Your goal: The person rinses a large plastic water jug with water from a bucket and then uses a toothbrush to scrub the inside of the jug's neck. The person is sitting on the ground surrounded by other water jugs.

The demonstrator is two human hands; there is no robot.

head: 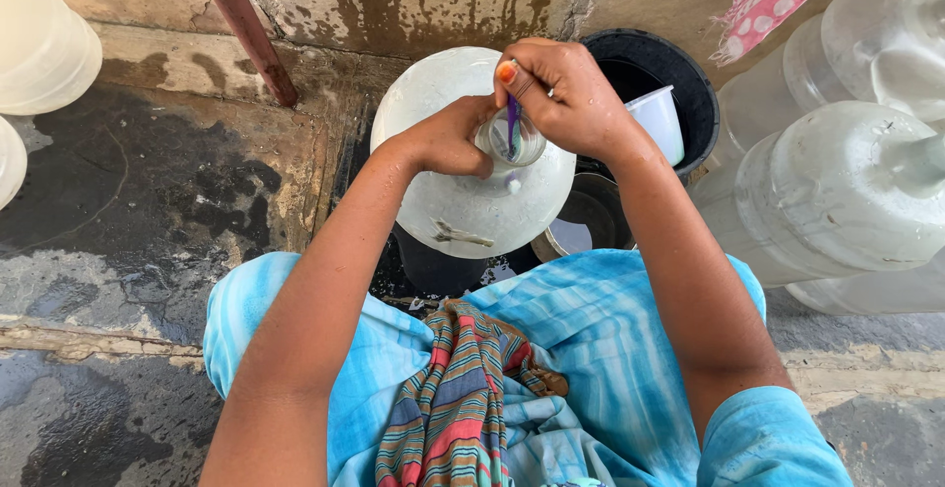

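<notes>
You were scrubbing inside the jug's neck (509, 139): left hand (448, 139) clasped it, right hand (569, 93) fingers closed on the purple brush (513, 121), needing deeper strokes.

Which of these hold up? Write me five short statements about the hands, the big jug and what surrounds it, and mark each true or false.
1. The left hand grips the neck of the large translucent jug. True.
2. The right hand holds a purple-handled brush in the jug's mouth. True.
3. The black bucket stands left of the jug. False: it stands to its right, behind the right hand.
4. A white cup sits in the black bucket. True.
5. The ground is dry all over. False: dark wet patches cover it.
</notes>
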